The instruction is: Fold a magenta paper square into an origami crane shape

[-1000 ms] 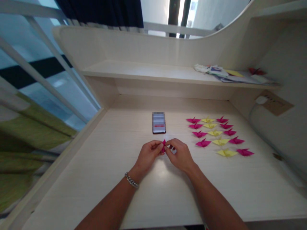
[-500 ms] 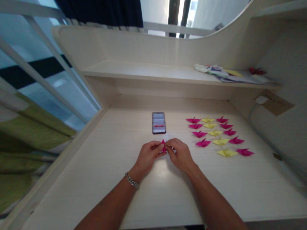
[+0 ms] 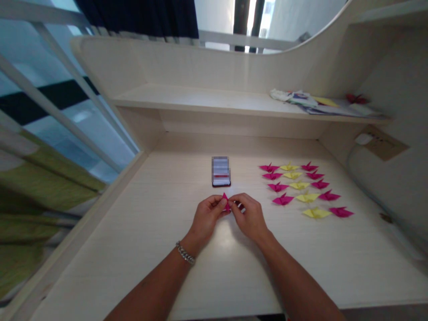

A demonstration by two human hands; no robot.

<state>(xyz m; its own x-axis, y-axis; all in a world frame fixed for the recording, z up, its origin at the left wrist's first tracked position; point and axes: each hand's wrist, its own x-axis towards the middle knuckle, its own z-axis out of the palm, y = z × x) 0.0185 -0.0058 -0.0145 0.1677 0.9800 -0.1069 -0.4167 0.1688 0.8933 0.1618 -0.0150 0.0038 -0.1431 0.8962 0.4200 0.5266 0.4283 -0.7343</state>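
Between my hands, just above the desk (image 3: 133, 249), is a small piece of folded pink paper (image 3: 225, 201) with a pointed tip facing away from me. My left hand (image 3: 207, 215) pinches it from the left between thumb and fingers. From the right, my right hand (image 3: 249, 216) has its thumb and fingertips closed on the paper's edge. The fingers hide much of the paper. A phone (image 3: 221, 171) lies flat just beyond my hands, its screen blurred.
On the right lie rows of folded paper cranes, with yellow cranes (image 3: 298, 185) in the middle column and pink cranes (image 3: 283, 199) on both sides. Behind, a shelf (image 3: 200, 99) holds papers (image 3: 302, 98). A cable (image 3: 359, 183) runs down from a wall socket (image 3: 384, 142).
The pink paper has shifted slightly left and its tip now tilts leftward. My right hand's fingers have moved a little on its edge. The cranes and phone stay put.
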